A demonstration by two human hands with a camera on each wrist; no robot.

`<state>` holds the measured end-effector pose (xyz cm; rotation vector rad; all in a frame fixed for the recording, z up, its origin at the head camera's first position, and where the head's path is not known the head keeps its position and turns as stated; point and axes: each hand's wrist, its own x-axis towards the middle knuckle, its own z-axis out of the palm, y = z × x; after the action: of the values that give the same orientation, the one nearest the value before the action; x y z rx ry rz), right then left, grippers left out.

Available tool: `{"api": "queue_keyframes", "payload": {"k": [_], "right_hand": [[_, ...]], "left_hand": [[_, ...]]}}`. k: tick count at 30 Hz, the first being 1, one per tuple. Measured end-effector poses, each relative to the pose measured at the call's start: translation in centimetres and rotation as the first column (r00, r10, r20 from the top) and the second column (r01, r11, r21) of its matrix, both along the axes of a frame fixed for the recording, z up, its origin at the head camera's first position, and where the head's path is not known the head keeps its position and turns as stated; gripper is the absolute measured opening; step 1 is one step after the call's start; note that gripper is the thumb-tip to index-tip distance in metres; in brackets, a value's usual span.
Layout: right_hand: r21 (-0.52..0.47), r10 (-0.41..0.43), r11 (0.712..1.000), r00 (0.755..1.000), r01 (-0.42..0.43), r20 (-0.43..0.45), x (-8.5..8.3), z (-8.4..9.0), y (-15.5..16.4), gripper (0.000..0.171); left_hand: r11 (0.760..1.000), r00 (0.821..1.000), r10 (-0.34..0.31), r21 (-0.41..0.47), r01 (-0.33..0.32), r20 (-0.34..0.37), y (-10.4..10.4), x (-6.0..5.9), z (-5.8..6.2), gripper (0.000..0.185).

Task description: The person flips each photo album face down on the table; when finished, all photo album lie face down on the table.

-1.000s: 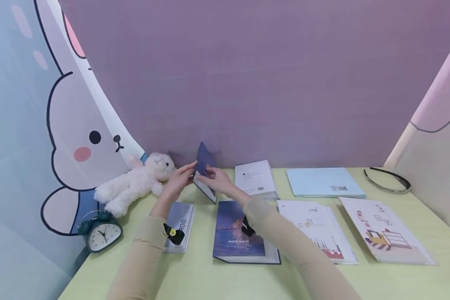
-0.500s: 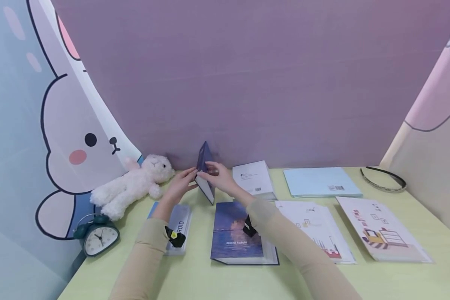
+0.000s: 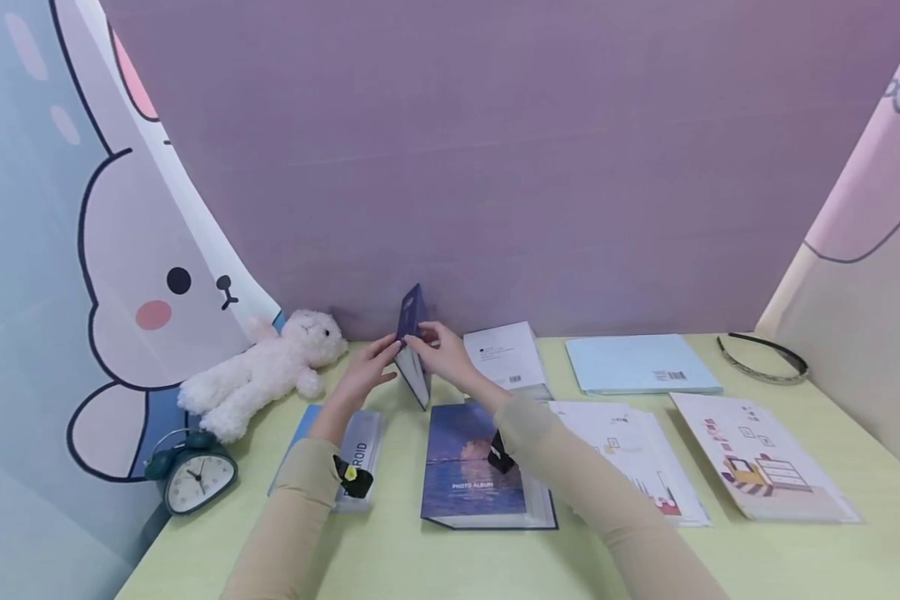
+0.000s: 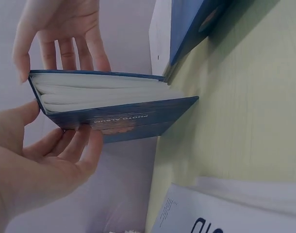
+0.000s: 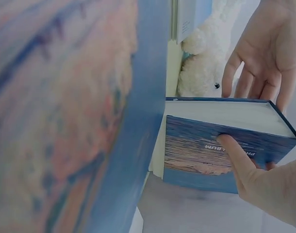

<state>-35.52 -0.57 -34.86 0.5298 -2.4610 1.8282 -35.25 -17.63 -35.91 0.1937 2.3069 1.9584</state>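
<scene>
A small blue photo album [image 3: 412, 372] stands on edge near the back wall, its spine towards me, held between both hands. My left hand [image 3: 362, 368] grips it from the left; in the left wrist view the thumb touches the spine and the fingers curl against the cover [image 4: 120, 125]. From the right, my right hand [image 3: 447, 358] pinches the other side, with a finger lying across the cover in the right wrist view [image 5: 196, 160]. White page edges [image 4: 99, 87] show between the slightly spread covers. Below the hands lies a larger blue photo album [image 3: 468, 493].
A plush toy [image 3: 270, 371] and an alarm clock [image 3: 198, 479] are at left. A clear-covered album [image 3: 362, 437] lies under the left forearm. Right of centre are a white book [image 3: 504, 358], a light blue book [image 3: 637, 362], illustrated booklets [image 3: 768, 458] and a headband [image 3: 765, 362].
The small album has turned and shifted slightly right, showing more of its page edges. My right hand's fingers have moved along its side; the left hand has stayed at the left side.
</scene>
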Motion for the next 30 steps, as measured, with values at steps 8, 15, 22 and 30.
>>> {"api": "queue_keyframes", "payload": {"k": [8, 15, 22, 30], "right_hand": [[-0.088, 0.022, 0.996, 1.000, -0.020, 0.023, 0.2, -0.2, 0.8, 0.052], [-0.074, -0.013, 0.997, 0.999, 0.015, 0.035, 0.0, -0.2, 1.2, 0.049], [-0.159, -0.003, 0.987, 0.991, 0.024, 0.135, -0.2, -0.5, 1.3, 0.049], [-0.183, 0.035, 0.983, 0.975, 0.006, 0.218, -0.7, -1.9, 1.5, 0.054]], "left_hand": [[0.995, 0.995, -0.087, 0.045, 0.085, 0.045, 0.3, 0.2, -0.4, 0.056], [0.994, 0.991, -0.105, 0.003, 0.105, 0.081, -0.1, 0.0, -0.4, 0.054], [0.989, 0.988, -0.116, -0.077, 0.124, 0.101, -0.7, -0.1, -0.7, 0.052], [0.948, 0.989, -0.091, -0.296, 0.121, 0.113, -1.1, -0.5, -1.4, 0.052]]}}
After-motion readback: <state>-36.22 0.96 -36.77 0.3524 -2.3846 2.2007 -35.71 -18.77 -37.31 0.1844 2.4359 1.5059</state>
